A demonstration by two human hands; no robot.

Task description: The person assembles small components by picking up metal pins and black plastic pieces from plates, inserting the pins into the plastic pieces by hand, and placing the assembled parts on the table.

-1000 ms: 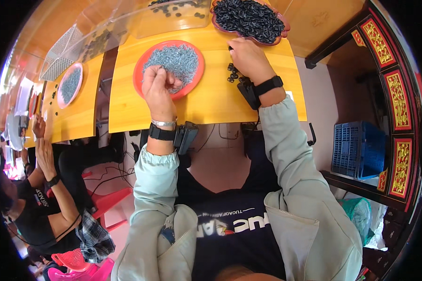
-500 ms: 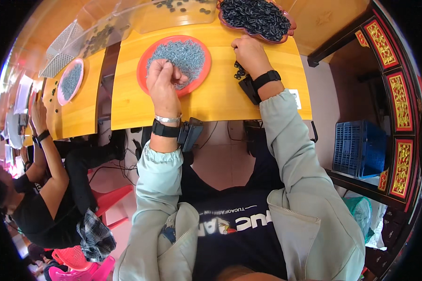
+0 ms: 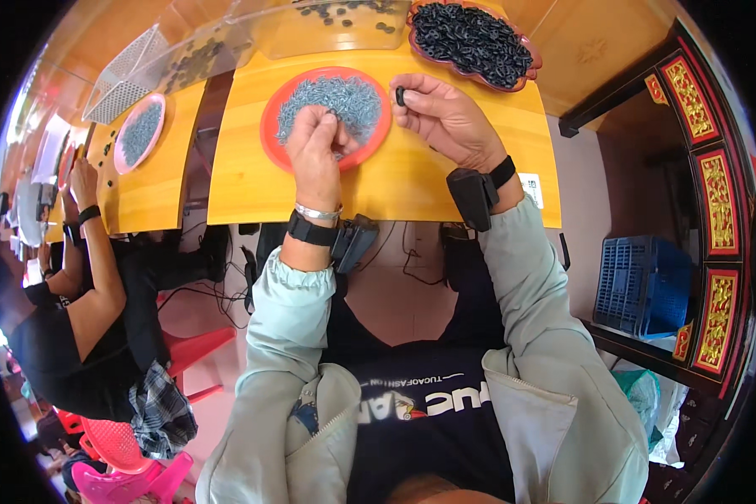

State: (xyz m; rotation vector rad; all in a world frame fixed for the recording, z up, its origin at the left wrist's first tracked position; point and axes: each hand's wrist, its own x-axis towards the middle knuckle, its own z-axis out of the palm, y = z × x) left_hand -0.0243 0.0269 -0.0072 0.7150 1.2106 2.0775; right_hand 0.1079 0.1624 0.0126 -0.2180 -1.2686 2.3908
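Note:
My left hand is closed in a pinch above the front of a red round plate. A tiny dark thing shows at its fingertips, too small to name. Heaped on the plate are slim silvery-grey metal pieces that look like screws. To the plate's right, my right hand is raised over the table, thumb and index finger gripping a small black oval piece. Many similar black pieces fill a dark red scalloped tray behind that hand.
A clear plastic bin with black pieces stands along the back of the yellow table. At left, a co-worker sits by another table with a pink plate and a white basket. A blue crate stands at right.
My right hand has come away from beside the scalloped tray, moving left toward the plate, and now shows a black oval piece in its fingers. My left hand keeps its pinch over the plate.

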